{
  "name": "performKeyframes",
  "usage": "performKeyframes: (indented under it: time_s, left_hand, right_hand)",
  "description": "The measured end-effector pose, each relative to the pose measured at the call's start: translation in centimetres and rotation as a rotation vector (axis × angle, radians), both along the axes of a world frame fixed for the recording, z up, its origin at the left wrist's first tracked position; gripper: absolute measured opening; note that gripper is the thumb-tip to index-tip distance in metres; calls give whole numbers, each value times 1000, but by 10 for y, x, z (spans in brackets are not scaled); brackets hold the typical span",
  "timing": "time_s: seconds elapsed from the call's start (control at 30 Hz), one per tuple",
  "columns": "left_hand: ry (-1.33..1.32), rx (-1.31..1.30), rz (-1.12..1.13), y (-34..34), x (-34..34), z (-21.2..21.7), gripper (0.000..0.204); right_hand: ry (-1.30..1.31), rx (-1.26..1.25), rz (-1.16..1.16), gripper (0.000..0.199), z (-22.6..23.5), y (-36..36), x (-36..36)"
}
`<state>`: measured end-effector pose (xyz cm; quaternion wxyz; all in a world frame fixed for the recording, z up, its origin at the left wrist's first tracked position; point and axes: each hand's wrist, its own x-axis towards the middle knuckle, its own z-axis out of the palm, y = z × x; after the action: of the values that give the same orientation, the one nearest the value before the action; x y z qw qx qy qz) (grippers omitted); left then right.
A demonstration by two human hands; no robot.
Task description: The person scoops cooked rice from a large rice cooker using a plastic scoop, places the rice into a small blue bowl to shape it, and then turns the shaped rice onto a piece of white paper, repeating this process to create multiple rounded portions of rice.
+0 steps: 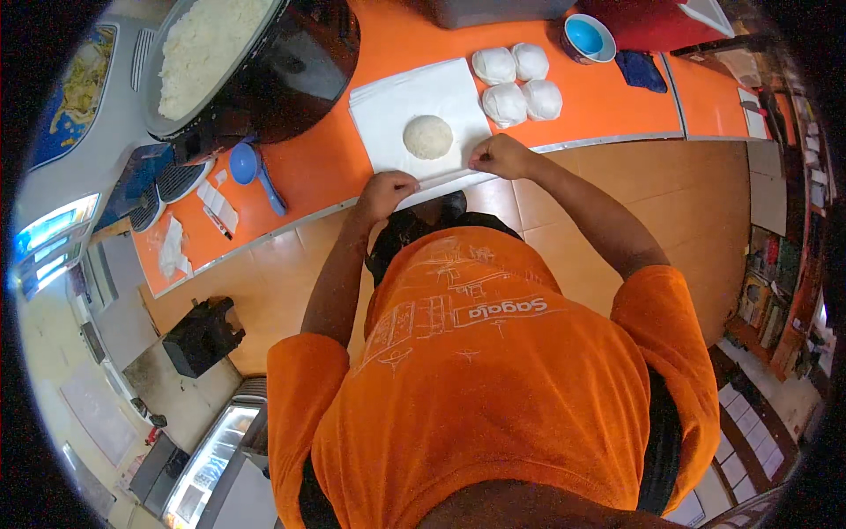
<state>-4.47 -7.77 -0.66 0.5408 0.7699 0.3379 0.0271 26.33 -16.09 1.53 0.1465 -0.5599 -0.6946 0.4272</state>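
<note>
A rounded mound of rice (428, 137) sits on a stack of white paper sheets (385, 102) at the front of the orange counter. My left hand (386, 195) pinches the near left part of the top sheet. Closed on the same near edge, toward its right end, is my right hand (502, 157). Between the two hands this edge looks lifted or folded slightly toward the mound. Several round parcels wrapped in white paper (505, 104) are grouped just beyond my right hand, right of the stack.
A big dark pot of rice (210, 53) stands at the left. Near it lie a blue scoop (247, 164), a marker (217, 222) and crumpled paper (173, 247). At the far right are a bowl with blue inside (584, 38) and a dark blue cloth (641, 72).
</note>
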Motion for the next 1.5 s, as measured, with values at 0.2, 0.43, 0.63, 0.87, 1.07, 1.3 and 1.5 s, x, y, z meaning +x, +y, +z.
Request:
performKeyframes:
  time_s: [0.2,0.43,0.63,0.87,1.07,1.3,1.5]
  left_hand:
    - [240,-167,-11,11,10,-2,23]
    - [26,-132,-99,19,3,-21,23]
    - [167,-158,-134,20,9,-5,22]
    - [128,-94,-143,17,7,-8,23]
    - [38,150,-34,-5,8,4,22]
    - [-123,514,33,-22,-11,5,20]
    - [-40,559,-97,-21,-31,15,16]
  right_hand:
    - [-17,-96,85,24,4,13,2]
    - [-35,-130,112,27,2,20,2]
    - [-51,-212,126,29,-3,23,2]
    - [15,32,74,18,2,1,-37]
    - [-54,264,53,19,-15,-6,-35]
    - [-260,680,42,22,12,-27,-36]
    - [-269,641,100,11,-13,-33,-17]
